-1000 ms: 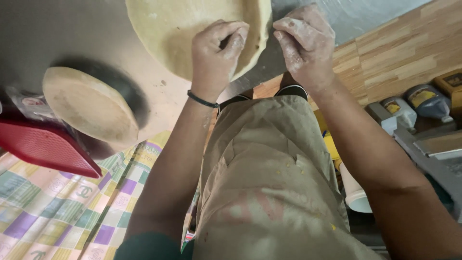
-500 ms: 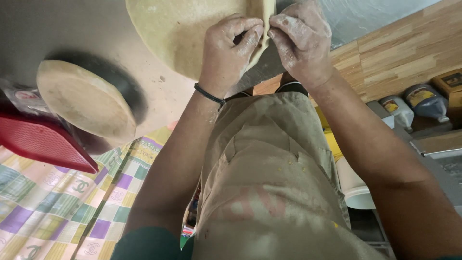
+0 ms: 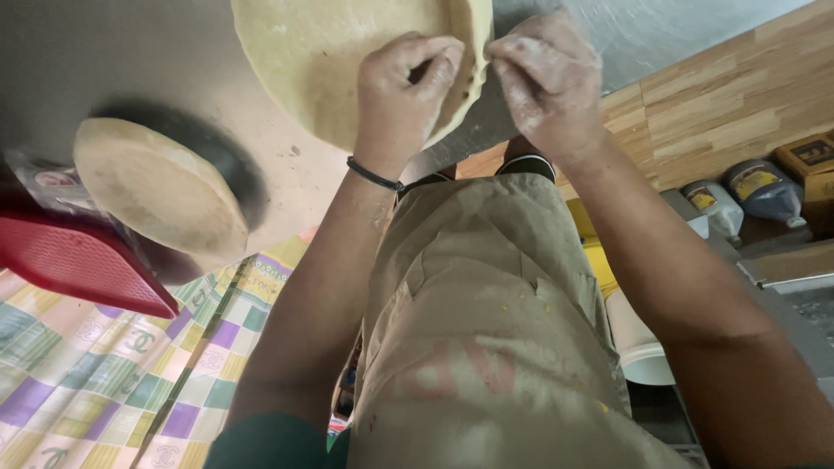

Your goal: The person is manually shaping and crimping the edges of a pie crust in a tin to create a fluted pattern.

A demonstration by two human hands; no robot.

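Both floury hands, left hand (image 3: 408, 91) and right hand (image 3: 547, 82), pinch fingers together on the near rim of a pale round dough disc (image 3: 347, 61), its edge only partly crimped.

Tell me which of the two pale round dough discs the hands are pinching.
The large thin flat disc at top: left hand and right hand pinch its edge. The smaller thick disc lies untouched at left.

Views: one only, head-worn, so nothing shared with another.
Facing: steeply down the person's own front.
Nearness: close; fingers (image 3: 521, 65) sit near the top edge.
Below the fingers: apron (image 3: 486, 330), then floor (image 3: 730, 104).
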